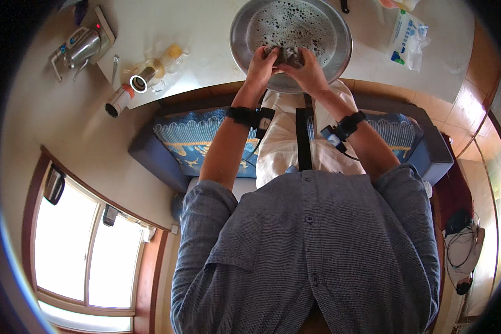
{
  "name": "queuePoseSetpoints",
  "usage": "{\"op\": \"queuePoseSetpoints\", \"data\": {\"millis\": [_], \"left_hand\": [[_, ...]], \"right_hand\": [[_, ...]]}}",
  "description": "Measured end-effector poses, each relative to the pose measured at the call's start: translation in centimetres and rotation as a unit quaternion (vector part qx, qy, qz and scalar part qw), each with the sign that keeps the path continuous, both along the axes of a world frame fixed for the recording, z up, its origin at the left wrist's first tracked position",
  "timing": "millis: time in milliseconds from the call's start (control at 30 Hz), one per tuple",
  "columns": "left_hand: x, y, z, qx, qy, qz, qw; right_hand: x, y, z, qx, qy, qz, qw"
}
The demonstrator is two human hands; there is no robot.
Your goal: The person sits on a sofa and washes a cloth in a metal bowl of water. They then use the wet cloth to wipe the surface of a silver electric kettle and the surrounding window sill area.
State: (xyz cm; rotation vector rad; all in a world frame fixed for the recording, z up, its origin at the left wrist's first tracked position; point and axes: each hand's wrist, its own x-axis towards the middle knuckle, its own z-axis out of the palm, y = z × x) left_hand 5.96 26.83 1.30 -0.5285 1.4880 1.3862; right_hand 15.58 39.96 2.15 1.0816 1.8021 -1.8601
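A round metal basin [345,54] holds foamy, bubbly water and stands at the table edge nearest me. Over the basin's near side, my left hand [262,62] grips one end of a wet, dark grey cloth [291,55]. My right hand [304,71] is closed on the other end of the same cloth, and the two hands almost touch. The cloth is bunched up, and its underside is hidden by my fingers. Both wrists wear black straps with small devices.
On the left of the table [208,25] lie a metal jug [83,46], a white-rimmed cup [138,83], a canister [119,101] and glassware. A plastic packet [409,39] lies on the right. A sofa [432,142] is behind my arms.
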Motion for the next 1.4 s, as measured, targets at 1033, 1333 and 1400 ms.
{"op": "queuePoseSetpoints", "data": {"millis": [1033,1333,1400], "left_hand": [[3.7,-2.1,9.7,-0.058,0.215,-0.197,0.955],[1.7,-18.6,14.7,-0.16,0.222,-0.142,0.951],[1.2,-24.4,15.2,-0.134,0.201,-0.102,0.965]], "right_hand": [[0.2,-0.1,5.7,-0.264,-0.116,-0.249,0.924],[-3.1,-14.4,7.6,-0.282,-0.289,-0.079,0.911],[-4.9,-18.9,9.0,-0.339,-0.264,0.042,0.902]]}}
